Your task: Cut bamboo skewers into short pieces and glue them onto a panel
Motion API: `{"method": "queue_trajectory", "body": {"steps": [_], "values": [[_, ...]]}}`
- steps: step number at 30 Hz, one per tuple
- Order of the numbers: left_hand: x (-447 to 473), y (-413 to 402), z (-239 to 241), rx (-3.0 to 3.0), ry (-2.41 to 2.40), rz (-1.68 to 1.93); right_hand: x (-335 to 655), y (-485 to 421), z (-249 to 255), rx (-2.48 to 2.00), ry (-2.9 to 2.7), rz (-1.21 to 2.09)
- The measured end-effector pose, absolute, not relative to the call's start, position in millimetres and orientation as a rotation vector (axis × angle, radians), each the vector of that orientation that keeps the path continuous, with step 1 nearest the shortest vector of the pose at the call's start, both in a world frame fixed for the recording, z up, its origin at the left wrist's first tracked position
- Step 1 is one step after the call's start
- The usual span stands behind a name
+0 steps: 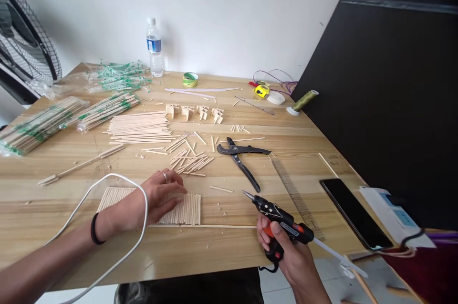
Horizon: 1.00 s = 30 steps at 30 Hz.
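My right hand [289, 251] is wrapped around the grip of a black hot glue gun [282, 215], its nozzle aimed up and to the left. A whitish glue stick [336, 254] juts from the gun's rear. Lying across a flat panel of short wooden sticks [191, 208], my left hand [162, 194] has its fingers extended and touching the sticks; it covers the panel's middle. One long thin stick [225, 226] runs along the panel's near edge. Black pliers [238, 153] lie open beyond the gun, beside a loose pile of cut sticks [193, 163].
Long sticks [139, 127] and bagged sticks [43, 122] lie left. Several small stick assemblies [188, 112] stand behind. A ruler [295, 194], phone [356, 213] and power strip [393, 213] are right. A white cable [145, 199] loops over my left forearm. A bottle [154, 51] stands behind.
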<state>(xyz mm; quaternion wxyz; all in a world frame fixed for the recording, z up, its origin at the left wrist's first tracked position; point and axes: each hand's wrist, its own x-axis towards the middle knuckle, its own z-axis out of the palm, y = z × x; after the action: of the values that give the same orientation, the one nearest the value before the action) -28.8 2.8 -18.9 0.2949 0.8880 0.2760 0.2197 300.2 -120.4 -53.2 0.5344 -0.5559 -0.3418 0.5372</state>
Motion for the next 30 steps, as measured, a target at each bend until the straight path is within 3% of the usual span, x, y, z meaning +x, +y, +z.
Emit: {"method": "queue_trajectory", "body": {"steps": [4, 12, 22, 30], "values": [[12, 13, -14, 2.468, 0.558, 0.626, 299, -117, -51, -1.236, -0.75, 1.228], [89, 48, -33, 2.661, 0.515, 0.293, 299, -118, -57, -1.154, -0.72, 1.151], [59, 52, -11, 2.711, 0.356, 0.134, 302, -115, -75, -1.091, -0.674, 1.127], [44, 30, -12, 2.575, 0.269, 0.21, 301, -117, -68, -1.108, -0.696, 1.168]]}}
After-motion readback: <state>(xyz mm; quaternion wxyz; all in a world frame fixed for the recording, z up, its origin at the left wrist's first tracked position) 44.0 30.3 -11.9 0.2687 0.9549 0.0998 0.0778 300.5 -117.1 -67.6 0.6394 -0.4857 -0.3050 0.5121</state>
